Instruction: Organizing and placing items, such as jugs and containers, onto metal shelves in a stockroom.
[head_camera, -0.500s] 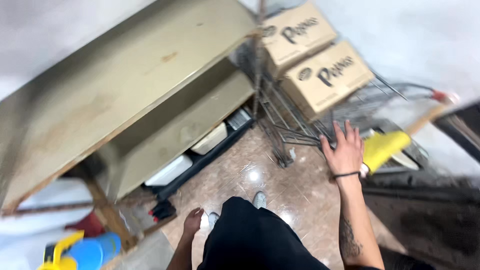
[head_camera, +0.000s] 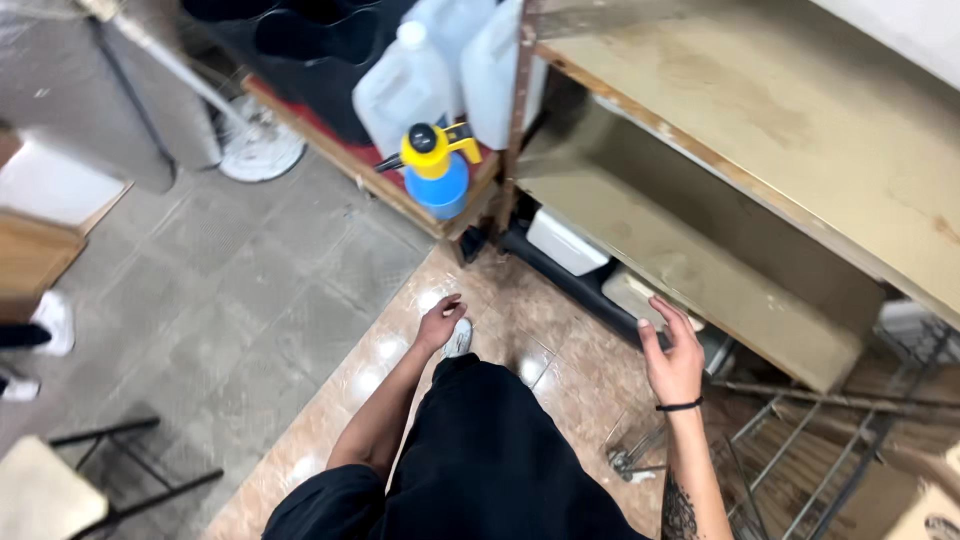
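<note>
Both hands were held empty: the right hand, lifted off the wire cart, fingers spread beside the lower shelf; left hand loosely curled.

A person's right hand hangs open and empty, fingers spread and lightly curled, a thin black band at the wrist, just in front of the lower board of a worn beige shelf unit without touching it. The left hand hangs loose and empty, fingers pointing down over the glossy brown tiled floor, near the toe of a pale shoe.
</note>
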